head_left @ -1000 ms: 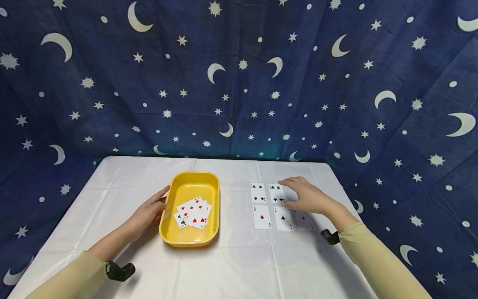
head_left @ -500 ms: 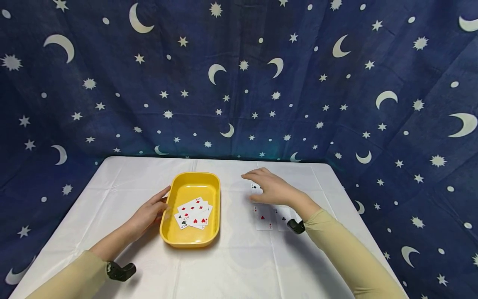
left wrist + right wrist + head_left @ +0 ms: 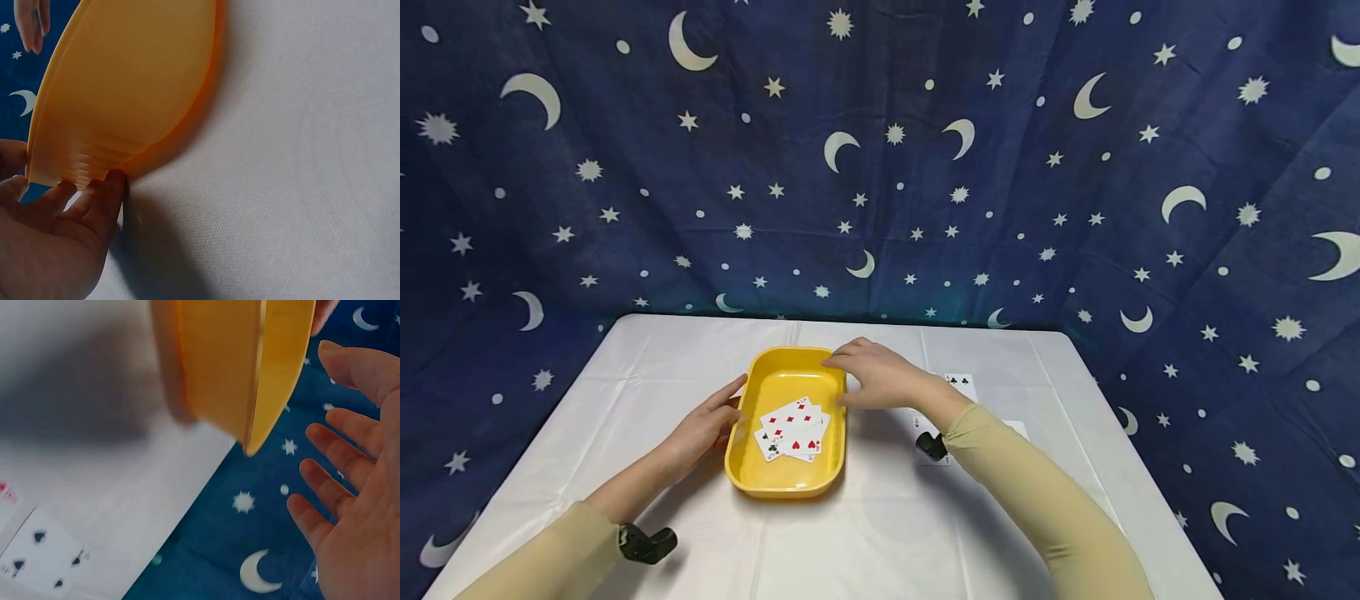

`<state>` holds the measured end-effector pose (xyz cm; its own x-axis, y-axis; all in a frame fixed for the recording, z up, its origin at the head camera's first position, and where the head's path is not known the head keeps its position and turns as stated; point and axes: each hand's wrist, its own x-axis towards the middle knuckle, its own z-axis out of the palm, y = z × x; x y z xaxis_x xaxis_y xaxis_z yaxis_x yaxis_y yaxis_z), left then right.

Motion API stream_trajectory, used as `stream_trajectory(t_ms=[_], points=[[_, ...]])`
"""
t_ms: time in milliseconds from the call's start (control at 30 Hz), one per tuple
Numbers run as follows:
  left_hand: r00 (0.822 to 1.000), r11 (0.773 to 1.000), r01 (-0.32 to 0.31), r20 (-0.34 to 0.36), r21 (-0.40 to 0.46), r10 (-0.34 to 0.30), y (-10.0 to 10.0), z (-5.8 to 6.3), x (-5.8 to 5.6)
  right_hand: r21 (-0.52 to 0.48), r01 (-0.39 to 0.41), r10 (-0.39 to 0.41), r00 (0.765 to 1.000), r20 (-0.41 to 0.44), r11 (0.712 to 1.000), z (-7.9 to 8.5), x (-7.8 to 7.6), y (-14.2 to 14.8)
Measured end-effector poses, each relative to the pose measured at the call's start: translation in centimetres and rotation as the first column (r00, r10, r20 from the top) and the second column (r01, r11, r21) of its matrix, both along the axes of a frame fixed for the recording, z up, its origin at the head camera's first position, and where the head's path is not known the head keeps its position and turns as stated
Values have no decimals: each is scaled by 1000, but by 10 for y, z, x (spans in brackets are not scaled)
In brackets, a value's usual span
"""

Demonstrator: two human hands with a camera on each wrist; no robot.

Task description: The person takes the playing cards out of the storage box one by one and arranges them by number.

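Observation:
A yellow tray (image 3: 784, 483) stands left of the table's middle, with several overlapping playing cards (image 3: 793, 427) face up in it, diamonds, clubs and hearts among them. At its left side my left hand (image 3: 700, 433) grips the wall, thumb at the rim and fingers (image 3: 94, 203) against the outside. My right hand (image 3: 883, 375) hovers at the tray's right rim, fingers spread and holding nothing; in the right wrist view the hand (image 3: 362, 481) is apart from the tray (image 3: 219, 362). Under and beside my right forearm lie more cards, including a clubs card (image 3: 962, 385) and a spades card (image 3: 44, 550).
A white cloth covers the table (image 3: 865, 533). Behind it hangs a dark blue curtain (image 3: 880, 208) with moons and stars. Dark wrist cameras sit below both wrists. The right forearm hides part of the laid-out cards.
My right hand has swept left, from above the cards on the right over to the tray's right rim. My left hand and the tray have stayed in place.

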<state>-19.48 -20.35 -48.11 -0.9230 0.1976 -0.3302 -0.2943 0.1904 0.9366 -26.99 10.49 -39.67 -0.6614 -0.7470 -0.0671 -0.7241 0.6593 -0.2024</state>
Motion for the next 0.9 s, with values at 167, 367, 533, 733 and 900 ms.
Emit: stream_trajectory(t_ms=[167, 367, 533, 733, 900], points=[[1000, 1000, -1, -1, -8, 1, 0, 0, 1, 62, -37, 35, 999, 34, 997, -7, 0, -25], [1000, 1000, -8, 11, -12, 8, 0, 0, -1, 127, -65, 56, 996, 67, 990, -17, -3, -46], [1000, 1000, -6, 11, 2, 6, 1, 0, 0, 192, -82, 70, 995, 70, 978, -33, -9, -56], [1000, 1000, -15, 16, -2, 15, 1, 0, -1, 228, -115, 110, 993, 38, 967, -47, -14, -65], [1000, 1000, -7, 5, 5, 7, 1, 1, 0, 255, -107, 103, 994, 31, 961, -54, -15, -68]])
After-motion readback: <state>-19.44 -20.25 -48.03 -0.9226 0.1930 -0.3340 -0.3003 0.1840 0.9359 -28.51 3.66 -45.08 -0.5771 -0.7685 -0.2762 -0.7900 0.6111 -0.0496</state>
